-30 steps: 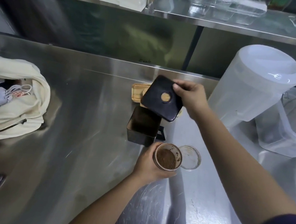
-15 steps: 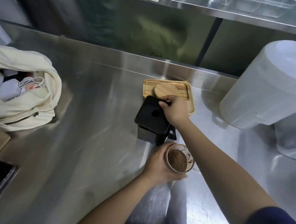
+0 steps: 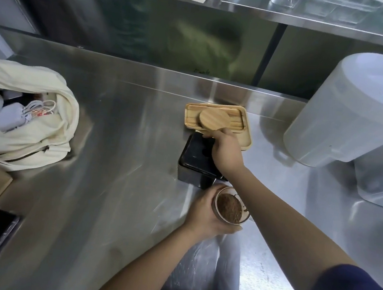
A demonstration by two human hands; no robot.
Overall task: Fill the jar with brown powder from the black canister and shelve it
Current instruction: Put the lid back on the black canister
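Gripping the round wooden lid [image 3: 214, 119] above the wooden tray [image 3: 245, 136].
The right hand [image 3: 226, 152] pinched the lid's near edge over the closed black canister [image 3: 194, 160]; the left hand [image 3: 204, 213] wrapped its fingers around the jar [image 3: 231, 208] of brown powder on the steel counter [image 3: 113, 160].

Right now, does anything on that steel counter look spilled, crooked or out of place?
Brown powder clings in smears to the inner wall of the jar above the fill. The round wooden lid, pinched by the right hand, sits tilted on the wooden tray. No powder shows on the counter.
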